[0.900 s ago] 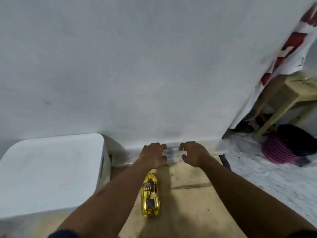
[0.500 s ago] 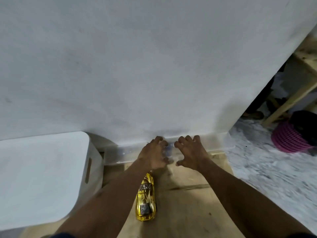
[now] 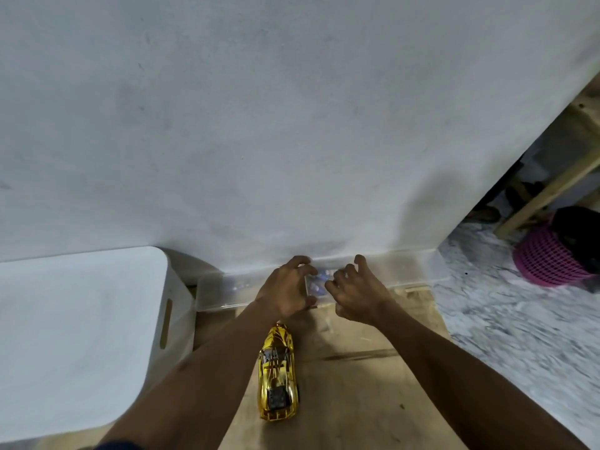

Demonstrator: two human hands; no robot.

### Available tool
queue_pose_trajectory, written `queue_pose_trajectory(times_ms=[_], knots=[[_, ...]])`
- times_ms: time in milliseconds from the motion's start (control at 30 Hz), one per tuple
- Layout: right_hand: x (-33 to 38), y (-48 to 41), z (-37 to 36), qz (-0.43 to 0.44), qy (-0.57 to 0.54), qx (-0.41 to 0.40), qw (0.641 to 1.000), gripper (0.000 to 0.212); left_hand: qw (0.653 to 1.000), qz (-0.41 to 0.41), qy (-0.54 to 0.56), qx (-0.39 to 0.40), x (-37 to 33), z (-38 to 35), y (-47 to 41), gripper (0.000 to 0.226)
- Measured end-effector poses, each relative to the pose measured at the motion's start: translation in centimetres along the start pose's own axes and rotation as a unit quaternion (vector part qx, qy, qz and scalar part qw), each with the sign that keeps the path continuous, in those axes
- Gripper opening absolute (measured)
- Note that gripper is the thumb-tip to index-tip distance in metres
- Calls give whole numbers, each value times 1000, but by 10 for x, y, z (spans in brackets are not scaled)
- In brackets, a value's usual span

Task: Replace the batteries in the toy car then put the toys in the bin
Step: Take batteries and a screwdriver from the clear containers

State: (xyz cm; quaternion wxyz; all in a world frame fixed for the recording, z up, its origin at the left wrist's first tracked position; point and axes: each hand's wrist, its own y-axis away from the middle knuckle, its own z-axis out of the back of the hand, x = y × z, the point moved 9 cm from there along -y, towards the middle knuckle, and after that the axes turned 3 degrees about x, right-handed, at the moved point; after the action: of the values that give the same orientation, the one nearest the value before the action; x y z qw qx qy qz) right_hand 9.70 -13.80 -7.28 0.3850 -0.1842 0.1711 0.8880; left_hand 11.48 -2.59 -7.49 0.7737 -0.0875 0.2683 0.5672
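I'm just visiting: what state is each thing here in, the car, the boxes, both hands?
gold toy car: upright on its wheels on the cardboard, untouched
clear pack: between both hands, contents blurred
left hand: grips the clear pack
right hand: fingers curled at the pack's edge, grip unclear
white bin: top covered, looks closed
pink basket: upright, something dark inside

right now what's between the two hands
A small clear packet with bluish contents, seen in the head view. The left hand grips one end; the right hand curls at the other.
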Motion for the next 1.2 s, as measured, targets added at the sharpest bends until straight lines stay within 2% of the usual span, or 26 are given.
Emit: queue_pose_trajectory(times_ms=[200,367,567,700,767,867,1000,1067,1100,1200], knots=[[13,-6,2,42,38,28,998,30,1000,-9,4,-23,3,-4,0,57],[17,-4,2,42,27,46,998,35,999,-14,16,-39,6,-7,3,52],[2,0,1,28,-42,-25,998,27,998,-22,30,-43,7,-9,4,55],[-14,13,8,34,-125,-85,988,28,997,-35,38,-56,3,-3,5,58],[-28,15,23,16,-153,-136,979,20,996,-44,53,-58,2,3,7,59],[-49,15,46,-50,-180,-188,964,8,991,-49,92,-84,4,17,8,46],[-71,29,58,-185,-287,-234,910,15,984,4,129,-123,9,40,2,27],[-71,43,50,-234,-348,-239,876,18,983,13,144,-118,9,43,-2,28],[-64,46,44,-233,-368,-231,870,19,982,15,147,-117,9,43,-3,28],[-37,36,20,-176,-373,-141,900,19,982,17,146,-118,8,44,-4,27]])
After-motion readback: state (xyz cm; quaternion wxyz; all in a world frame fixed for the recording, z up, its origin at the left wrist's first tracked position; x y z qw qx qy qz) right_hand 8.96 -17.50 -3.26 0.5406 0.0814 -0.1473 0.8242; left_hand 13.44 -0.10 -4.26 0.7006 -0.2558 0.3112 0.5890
